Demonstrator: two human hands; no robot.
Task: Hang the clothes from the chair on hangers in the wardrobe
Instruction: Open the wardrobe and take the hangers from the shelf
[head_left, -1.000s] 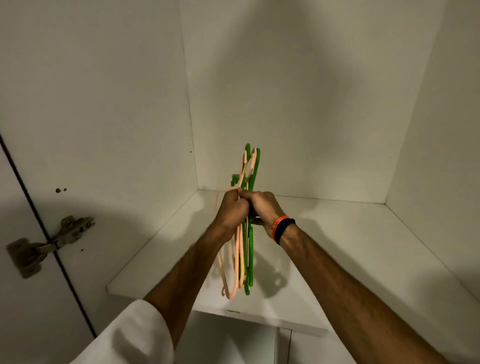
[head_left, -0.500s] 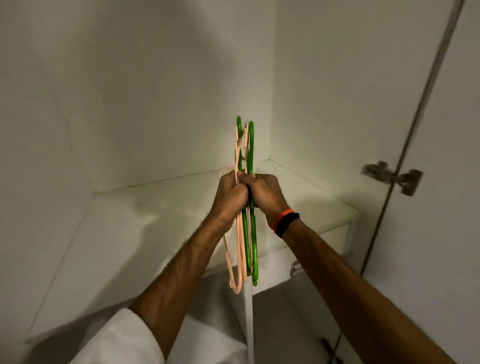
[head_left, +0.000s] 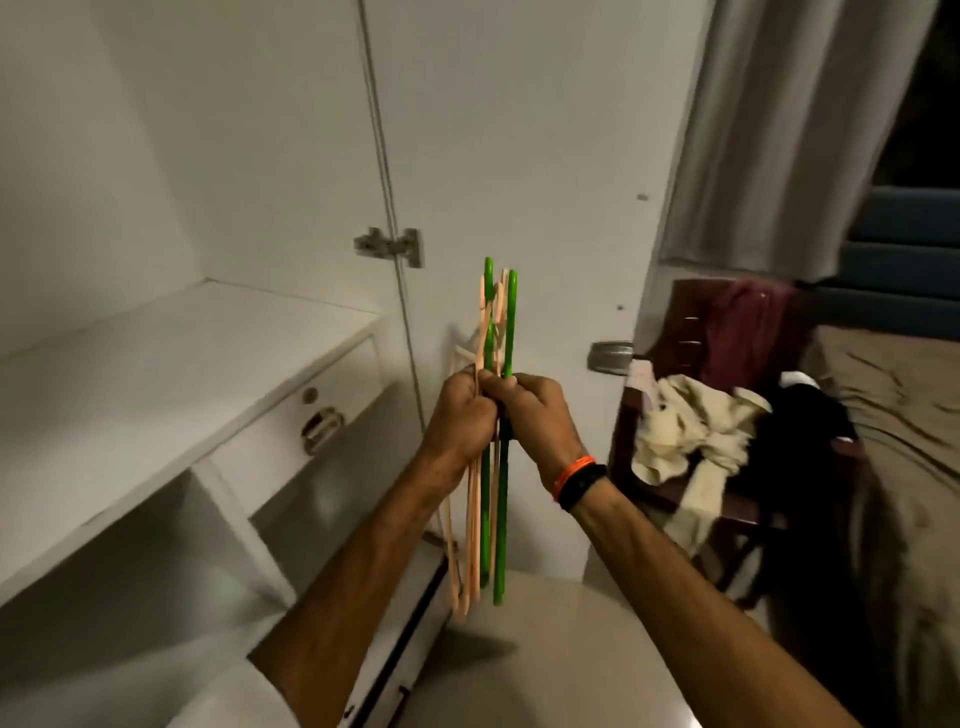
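A bunch of green and peach plastic hangers (head_left: 493, 499) stands edge-on in front of me. My left hand (head_left: 460, 415) and my right hand (head_left: 535, 410) both grip the bunch at its middle, knuckles touching. At the right, a dark wooden chair (head_left: 675, 312) carries a cream garment (head_left: 691, 431), a black garment (head_left: 800, 431) and a maroon garment (head_left: 748, 327) over its back. The white wardrobe (head_left: 182, 364) stands open at the left.
The wardrobe door (head_left: 519, 156) stands open behind the hangers, with a hinge (head_left: 389, 244) and a metal handle (head_left: 610, 356). A drawer (head_left: 322, 421) sits under the shelf. A bed (head_left: 893, 415) lies beyond the chair, under a grey curtain (head_left: 779, 130).
My view has swung right, from the wardrobe's inside to its door, the chair and the bed. Both hands still grip the hangers the same way.
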